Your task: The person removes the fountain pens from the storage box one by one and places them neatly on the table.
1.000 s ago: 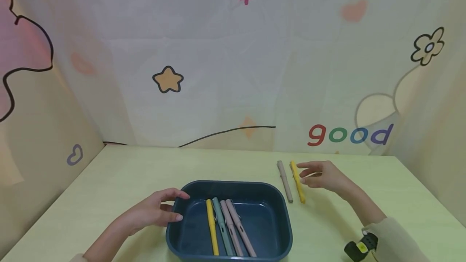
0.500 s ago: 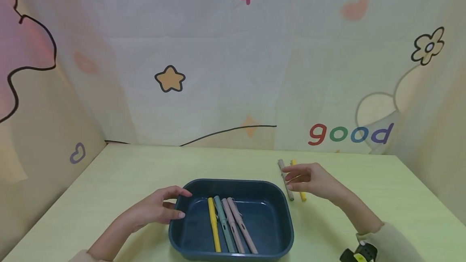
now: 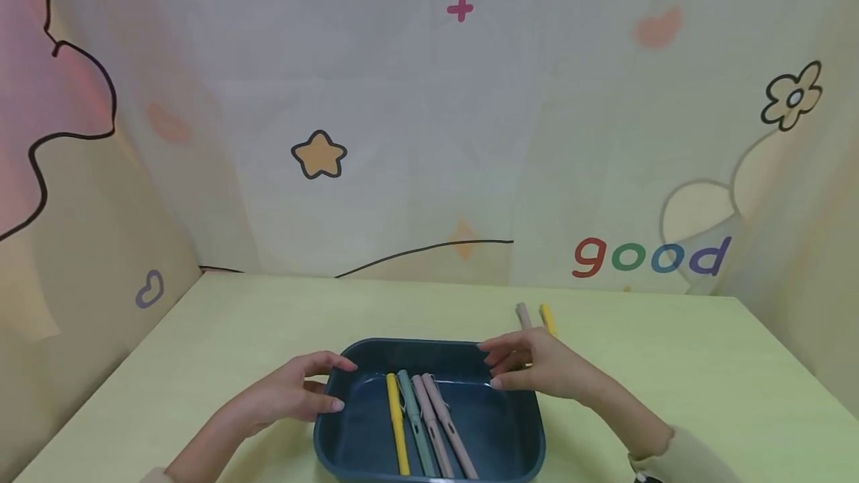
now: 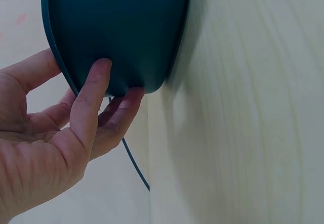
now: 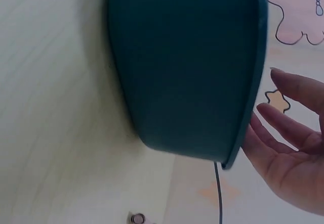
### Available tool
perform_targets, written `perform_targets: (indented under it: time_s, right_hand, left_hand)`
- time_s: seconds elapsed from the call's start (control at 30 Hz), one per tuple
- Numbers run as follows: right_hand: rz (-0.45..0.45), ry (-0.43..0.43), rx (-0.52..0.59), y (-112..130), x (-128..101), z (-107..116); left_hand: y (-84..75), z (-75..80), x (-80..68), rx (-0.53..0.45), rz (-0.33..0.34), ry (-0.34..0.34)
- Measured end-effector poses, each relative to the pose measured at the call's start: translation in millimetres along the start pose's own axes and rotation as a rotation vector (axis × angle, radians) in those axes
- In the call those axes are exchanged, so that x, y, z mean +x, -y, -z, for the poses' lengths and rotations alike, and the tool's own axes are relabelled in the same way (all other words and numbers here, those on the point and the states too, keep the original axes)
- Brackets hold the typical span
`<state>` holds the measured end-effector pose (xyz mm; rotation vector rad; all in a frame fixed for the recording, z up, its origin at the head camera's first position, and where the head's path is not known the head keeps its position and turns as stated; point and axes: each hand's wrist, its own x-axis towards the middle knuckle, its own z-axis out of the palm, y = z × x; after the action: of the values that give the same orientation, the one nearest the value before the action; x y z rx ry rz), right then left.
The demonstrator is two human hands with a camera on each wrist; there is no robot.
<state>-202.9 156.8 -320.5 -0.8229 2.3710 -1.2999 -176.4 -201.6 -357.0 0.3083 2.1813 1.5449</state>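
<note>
The desk (image 3: pixel 671 364), pale green and walled by a printed backdrop (image 3: pixel 429 133), carries everything. Near its front edge, about midway along, sits the dark blue tray (image 3: pixel 530 423), which holds four pens lying side by side: a yellow pen (image 3: pixel 397 423), a green pen (image 3: pixel 412 423), and two pink pens (image 3: pixel 439 423).

The left hand (image 3: pixel 285 397) grips the tray at its far left corner: the left wrist view shows the thumb pressed on the outer wall and the other fingers curled under the corner. The right hand (image 3: pixel 537 371) hovers over the tray's far right corner with fingers nearly straight and slightly spread; the right wrist view shows the fingertips (image 5: pixel 283 118) just beside the rim, holding nothing, and contact cannot be told for sure.

Beyond that hand, toward the back right of the desk, lie a grey pen (image 3: pixel 523 313) and a second yellow pen (image 3: pixel 547 317), close together and partly hidden.

To take the tray well, I judge the right hand should close on the rim opposite the left, with equal pressure, keeping the tray level so the pens do not roll.
</note>
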Motion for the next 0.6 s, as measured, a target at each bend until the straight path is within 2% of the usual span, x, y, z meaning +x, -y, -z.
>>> perform_targets:
  time_s: [0.33,0.6]
  right_hand:
    - [0.013,0.11,-0.056,-1,15,-26]
    - [-0.051,0.139,-0.132,1,22,-42]
  left_hand:
    - [1.0,-0.7,-0.1,-0.006,0.006,0.002]
    - [2.7,-0.2,0.0,-0.006,0.007,0.003]
